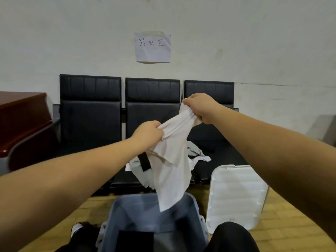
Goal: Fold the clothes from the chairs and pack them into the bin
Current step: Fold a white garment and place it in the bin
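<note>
With my left hand (148, 132) and right hand (199, 108) both curled tight on 1 white garment (172, 164), I hold it bunched above the 1 grey bin (192, 202), its hem dangling over the bin's far rim, before 3 black chairs (91, 110) carrying more clothes (197, 155).

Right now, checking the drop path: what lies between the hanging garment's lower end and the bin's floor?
In the head view, nothing: the white garment hangs into the open bin; a dark folded item lies nearer the camera.
</note>
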Demonstrator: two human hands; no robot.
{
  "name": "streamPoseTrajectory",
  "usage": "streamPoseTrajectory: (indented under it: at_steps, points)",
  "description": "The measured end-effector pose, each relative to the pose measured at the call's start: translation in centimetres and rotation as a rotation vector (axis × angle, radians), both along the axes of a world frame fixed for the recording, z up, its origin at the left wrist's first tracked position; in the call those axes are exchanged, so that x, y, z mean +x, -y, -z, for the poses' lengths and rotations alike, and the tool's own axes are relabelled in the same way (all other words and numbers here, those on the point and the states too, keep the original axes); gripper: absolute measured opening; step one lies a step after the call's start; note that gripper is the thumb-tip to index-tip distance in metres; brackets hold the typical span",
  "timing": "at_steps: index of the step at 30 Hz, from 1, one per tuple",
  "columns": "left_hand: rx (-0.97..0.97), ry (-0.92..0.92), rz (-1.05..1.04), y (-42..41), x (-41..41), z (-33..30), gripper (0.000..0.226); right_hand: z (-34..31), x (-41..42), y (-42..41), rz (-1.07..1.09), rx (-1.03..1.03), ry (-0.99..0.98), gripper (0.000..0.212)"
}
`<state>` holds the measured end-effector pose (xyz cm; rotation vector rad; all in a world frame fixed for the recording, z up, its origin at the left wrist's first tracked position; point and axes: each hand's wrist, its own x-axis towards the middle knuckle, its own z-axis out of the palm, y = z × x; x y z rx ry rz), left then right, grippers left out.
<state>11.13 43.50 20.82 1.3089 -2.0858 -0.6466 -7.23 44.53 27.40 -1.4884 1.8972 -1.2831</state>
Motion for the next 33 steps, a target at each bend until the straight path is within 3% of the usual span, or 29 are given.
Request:
streamPoseTrajectory:
  at_steps: [14,22,29,33]
  points:
    - [-0.067,0.022,-0.040,-4.7,4.3,-3.1,0.022,0.0,2.1,-4.4,-0.041,0.006,0.012,0.035]
    - [-0.102,0.043,-0.109,-7.1,6.5,-5.5,0.018,-1.0,2.8,-7.9,-0.152,0.127,-0.257,0.023]
    - [0.131,-0.390,-0.207,-6.6,7.7,-9.2,0.016,-2.0,3.0,-8.6,-0.247,0.085,-0.222,0.024]
    - [0.098,-0.457,-0.219,-6.7,7.8,-9.9,0.018,-2.2,3.2,-8.9,-0.272,0.063,-0.218,0.027]
